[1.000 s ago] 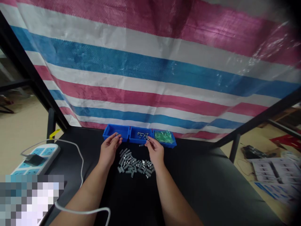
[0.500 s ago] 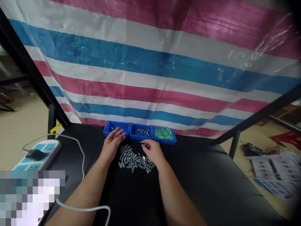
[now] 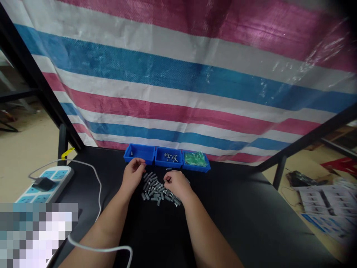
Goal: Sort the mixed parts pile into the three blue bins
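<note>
Striped tarpaulin (image 3: 178, 93) is hung behind the black bench (image 3: 251, 223). From the head view, the grey metal sleeves (image 3: 157, 188) are heaped between both hands: left hand (image 3: 133, 175) curled, pinching something unclear; right hand (image 3: 175, 184) closed over the heap's right edge, touching it.

Black tabletop (image 3: 251, 223): open to the right of the arms and in front of the body. Centre blocked by a loose heap of small grey metal cylinders (image 3: 156, 188), with the left hand (image 3: 132, 176) and right hand (image 3: 174, 184) at its edges. Three small blue plastic trays (image 3: 167, 158) close the far edge, apparently against the striped woven tarpaulin (image 3: 181, 85). Left side: white cable (image 3: 96, 182) and white-and-blue power strip (image 3: 46, 182).
</note>
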Demonstrator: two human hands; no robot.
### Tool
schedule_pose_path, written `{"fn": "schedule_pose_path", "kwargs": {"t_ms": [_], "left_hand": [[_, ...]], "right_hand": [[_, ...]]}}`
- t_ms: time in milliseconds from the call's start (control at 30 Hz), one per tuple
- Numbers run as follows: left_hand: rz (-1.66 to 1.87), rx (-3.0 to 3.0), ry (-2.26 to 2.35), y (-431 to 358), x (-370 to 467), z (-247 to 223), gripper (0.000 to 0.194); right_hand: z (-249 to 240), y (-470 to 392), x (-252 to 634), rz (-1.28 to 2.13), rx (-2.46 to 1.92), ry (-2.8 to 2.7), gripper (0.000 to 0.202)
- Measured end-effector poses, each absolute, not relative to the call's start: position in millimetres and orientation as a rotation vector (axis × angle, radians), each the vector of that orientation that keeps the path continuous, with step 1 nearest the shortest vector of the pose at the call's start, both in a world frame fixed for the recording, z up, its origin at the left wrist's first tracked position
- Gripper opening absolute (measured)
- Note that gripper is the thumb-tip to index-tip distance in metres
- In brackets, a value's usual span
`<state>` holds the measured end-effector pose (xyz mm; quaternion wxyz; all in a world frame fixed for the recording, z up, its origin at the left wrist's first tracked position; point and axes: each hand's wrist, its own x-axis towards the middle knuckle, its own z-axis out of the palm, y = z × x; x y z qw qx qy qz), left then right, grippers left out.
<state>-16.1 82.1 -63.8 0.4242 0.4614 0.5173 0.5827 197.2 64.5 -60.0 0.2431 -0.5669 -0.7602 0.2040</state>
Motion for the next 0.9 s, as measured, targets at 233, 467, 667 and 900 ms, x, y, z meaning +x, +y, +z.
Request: {"fn": "schedule_pose_path", "kwargs": {"t_ms": [233,467,667,900], "left_hand": [[1.352,1.396,1.372,78,-14,-68,0.016],[1.062,1.781,1.467,75,-17,-72,0.017],[0.888,2.107,1.443,72,-19,-66,0.026],[0.710,2.265,1.433,68,-17,-68,0.029]], "right_hand": [[-67,88,208,0.581,-1.235,-1.586,0.015],[-64,88,194,0.381,-1.300,-1.574,0.031],[-65,73,202,0.298,-1.530,-1.855,0.020],[-69,74,202,0.384,-1.699,-1.954,0.030]]}}
